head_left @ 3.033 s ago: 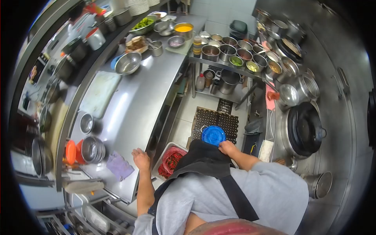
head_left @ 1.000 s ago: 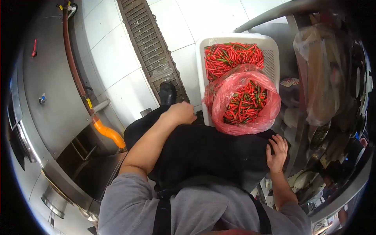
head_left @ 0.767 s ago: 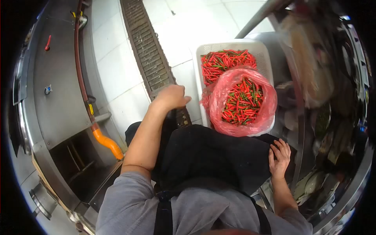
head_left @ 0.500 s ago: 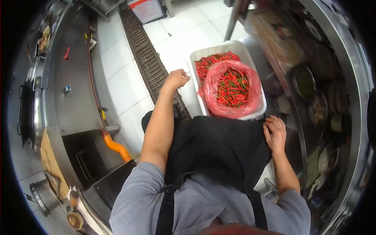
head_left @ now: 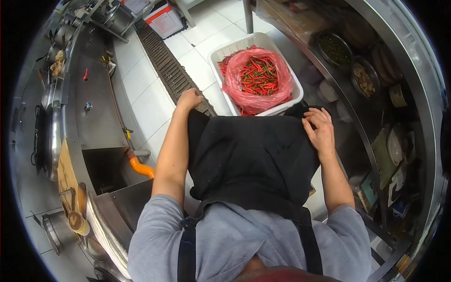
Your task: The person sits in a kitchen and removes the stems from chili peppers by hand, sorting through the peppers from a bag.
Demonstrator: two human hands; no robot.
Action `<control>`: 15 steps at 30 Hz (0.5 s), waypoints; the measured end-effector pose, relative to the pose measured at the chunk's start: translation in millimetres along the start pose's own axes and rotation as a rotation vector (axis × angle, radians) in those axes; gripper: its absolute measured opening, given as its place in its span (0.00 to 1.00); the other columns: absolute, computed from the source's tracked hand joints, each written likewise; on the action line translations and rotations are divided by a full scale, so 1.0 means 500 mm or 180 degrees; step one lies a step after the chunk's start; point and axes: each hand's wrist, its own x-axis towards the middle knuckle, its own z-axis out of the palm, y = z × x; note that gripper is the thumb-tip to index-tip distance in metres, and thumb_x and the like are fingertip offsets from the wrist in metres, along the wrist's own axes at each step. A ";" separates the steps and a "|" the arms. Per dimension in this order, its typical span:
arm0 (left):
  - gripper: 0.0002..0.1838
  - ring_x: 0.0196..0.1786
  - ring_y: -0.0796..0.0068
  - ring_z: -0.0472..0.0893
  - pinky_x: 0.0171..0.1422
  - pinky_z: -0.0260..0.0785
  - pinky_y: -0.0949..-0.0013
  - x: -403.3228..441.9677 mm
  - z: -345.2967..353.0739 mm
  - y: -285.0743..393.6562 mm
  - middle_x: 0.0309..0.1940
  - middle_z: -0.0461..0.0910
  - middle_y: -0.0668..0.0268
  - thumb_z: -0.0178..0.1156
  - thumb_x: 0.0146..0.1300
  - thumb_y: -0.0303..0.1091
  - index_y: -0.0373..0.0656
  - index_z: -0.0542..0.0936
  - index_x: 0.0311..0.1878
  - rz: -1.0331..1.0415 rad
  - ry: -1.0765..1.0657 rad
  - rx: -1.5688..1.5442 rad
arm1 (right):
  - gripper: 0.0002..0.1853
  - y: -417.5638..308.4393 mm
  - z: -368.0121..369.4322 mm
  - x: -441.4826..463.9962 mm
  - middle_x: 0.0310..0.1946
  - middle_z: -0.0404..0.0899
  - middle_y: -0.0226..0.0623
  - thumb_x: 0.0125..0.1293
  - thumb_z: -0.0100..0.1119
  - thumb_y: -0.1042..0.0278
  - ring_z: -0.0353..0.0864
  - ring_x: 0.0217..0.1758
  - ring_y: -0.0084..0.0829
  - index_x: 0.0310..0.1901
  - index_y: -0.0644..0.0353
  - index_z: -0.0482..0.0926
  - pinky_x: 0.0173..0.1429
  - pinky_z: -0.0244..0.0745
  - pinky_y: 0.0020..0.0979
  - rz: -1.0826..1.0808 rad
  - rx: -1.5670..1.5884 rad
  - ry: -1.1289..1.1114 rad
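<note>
– Where is the bag (head_left: 231, 88) being held?
– It is being borne in the basket (head_left: 235, 45), just beyond the apron (head_left: 256, 160), with chillies (head_left: 259, 75) being shown through its mouth.
– How is it likely to be handling?
– Softly and slackly, perhaps slipperily, with some weight being carried; its gathered rim is best being gripped, its base supported. The chillies are probably light and easily bruised.
– And the hands?
– They are being held well apart. The left hand (head_left: 190, 98) is being curled, forearm extended; whether anything is being gripped cannot be told. The right hand (head_left: 320, 127) is being rested palm down near the apron's edge, fingers loosely bent, nothing visibly being gripped.
</note>
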 end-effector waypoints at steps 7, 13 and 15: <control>0.14 0.39 0.74 0.83 0.46 0.74 0.70 -0.048 -0.160 0.152 0.37 0.85 0.63 0.62 0.63 0.36 0.40 0.83 0.49 0.0885 0.0345 -0.1889 | 0.06 0.038 -0.066 -0.061 0.45 0.83 0.39 0.58 0.64 0.71 0.82 0.49 0.37 0.36 0.64 0.84 0.57 0.73 0.35 0.0673 0.0456 0.0554; 0.11 0.41 0.64 0.75 0.49 0.68 0.64 -0.358 -0.563 0.335 0.39 0.76 0.51 0.48 0.65 0.29 0.31 0.78 0.39 0.3717 0.1445 -0.1476 | 0.10 -0.099 -0.338 0.007 0.41 0.83 0.47 0.59 0.56 0.73 0.81 0.48 0.40 0.37 0.67 0.84 0.55 0.74 0.37 0.0262 0.0205 0.1925; 0.09 0.28 0.76 0.71 0.32 0.66 0.73 -0.463 -0.721 0.362 0.29 0.71 0.63 0.44 0.68 0.31 0.39 0.74 0.36 0.4529 0.1305 -0.0616 | 0.16 -0.106 -0.459 0.012 0.31 0.83 0.52 0.62 0.51 0.67 0.83 0.36 0.44 0.46 0.67 0.80 0.44 0.79 0.38 -0.1083 0.0223 0.2170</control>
